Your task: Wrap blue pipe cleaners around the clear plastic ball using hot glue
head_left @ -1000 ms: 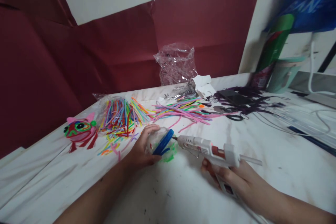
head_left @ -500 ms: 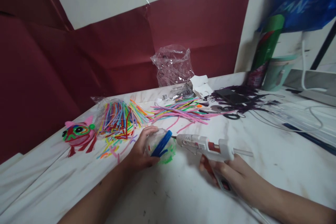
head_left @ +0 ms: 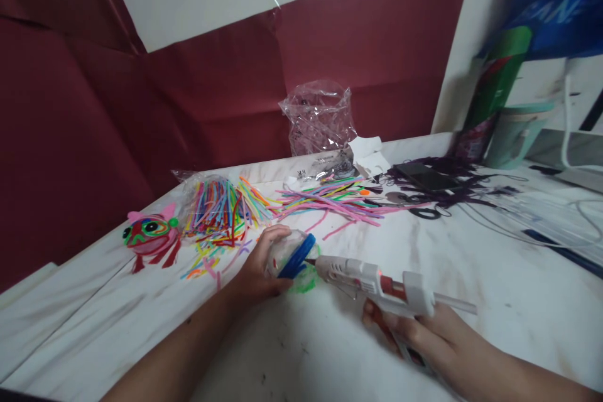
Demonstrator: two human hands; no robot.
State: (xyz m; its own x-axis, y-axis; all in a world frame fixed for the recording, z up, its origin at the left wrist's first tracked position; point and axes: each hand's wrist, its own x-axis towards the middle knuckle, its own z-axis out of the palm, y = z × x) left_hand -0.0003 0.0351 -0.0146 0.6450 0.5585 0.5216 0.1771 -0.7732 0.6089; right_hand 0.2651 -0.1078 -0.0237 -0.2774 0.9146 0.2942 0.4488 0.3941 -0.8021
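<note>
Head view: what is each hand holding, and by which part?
Right hand: the glue gun, by its handle. Left hand: the clear rounded piece, by its left side.

Clear plastic bag (head_left: 320,122): "8K" in dark print near base, seemingly upside down; smaller line beside it too tiny to read. Blue bag (head_left: 565,28): white letters "AN", rest blurred.

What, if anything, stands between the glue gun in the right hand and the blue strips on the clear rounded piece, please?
Nothing visible: the glue gun in the right hand has its nozzle right by the blue strips. The left hand grips the clear rounded piece from the opposite side.
</note>
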